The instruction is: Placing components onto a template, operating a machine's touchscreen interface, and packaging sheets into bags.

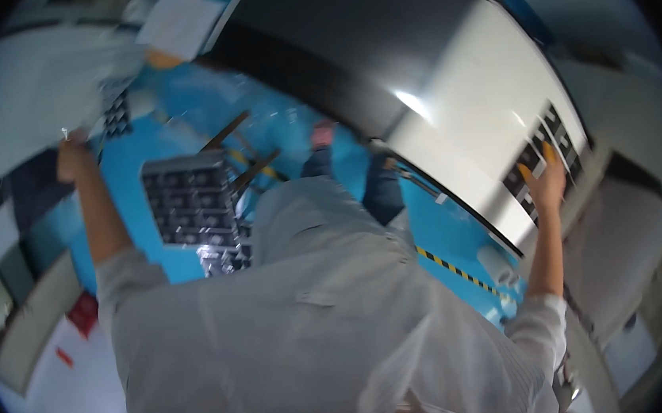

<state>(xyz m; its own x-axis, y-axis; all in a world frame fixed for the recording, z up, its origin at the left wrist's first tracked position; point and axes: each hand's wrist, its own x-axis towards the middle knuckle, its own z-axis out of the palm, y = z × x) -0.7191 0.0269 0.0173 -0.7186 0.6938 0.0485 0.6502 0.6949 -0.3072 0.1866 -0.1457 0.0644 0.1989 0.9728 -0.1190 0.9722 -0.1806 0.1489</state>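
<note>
From my remote feed, the biggest thing is the wearer's grey hooded jacket, filling the lower middle. Next comes the broad glossy surface, dark toward its left part and white toward its right. Beneath it spreads the blue floor. Left of the legs I see a dark grid-patterned block, well apart from both hands. A plain dark panel sits just beside the left hand. The black grid-patterned sheet, crossed by white strips, lies at the surface's right end, directly under the right hand and well apart from the left hand. My right-side view shows yellow-tipped fingers spread wide; contact with the sheet I can't confirm. The left is blurred, so I cannot tell what it holds. Smaller yet is a white roll on the floor.
</note>
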